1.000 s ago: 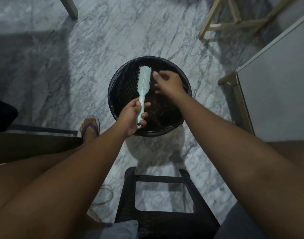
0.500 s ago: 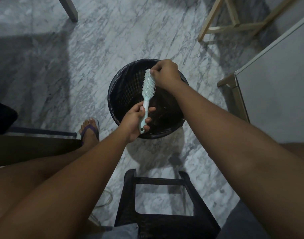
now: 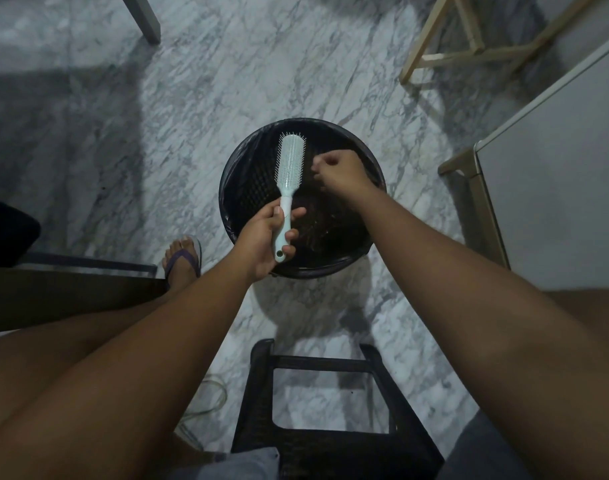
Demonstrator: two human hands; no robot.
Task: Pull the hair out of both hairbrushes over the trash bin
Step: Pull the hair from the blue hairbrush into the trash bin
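Observation:
A pale mint hairbrush [image 3: 289,168] is held upright over the round black trash bin [image 3: 239,181], bristles facing up and to the right. My left hand [image 3: 266,237] grips its handle near the bin's front rim. To the right of the brush head, my right hand [image 3: 341,173] hovers over the bin with fingertips pinched together; any hair between them is too fine to make out. Dark clumps of hair [image 3: 330,223] lie inside the bin. A second hairbrush is not in view.
A black plastic stool [image 3: 327,403] stands on the marble floor just in front of me, below the bin. My foot in a purple sandal [image 3: 182,259] is left of the bin. A white cabinet [image 3: 555,181] is at right, wooden legs [image 3: 469,39] at the back.
My right hand has come away from the top of the brush head, moving right and down with fingers pinched. The brush has tilted back toward upright.

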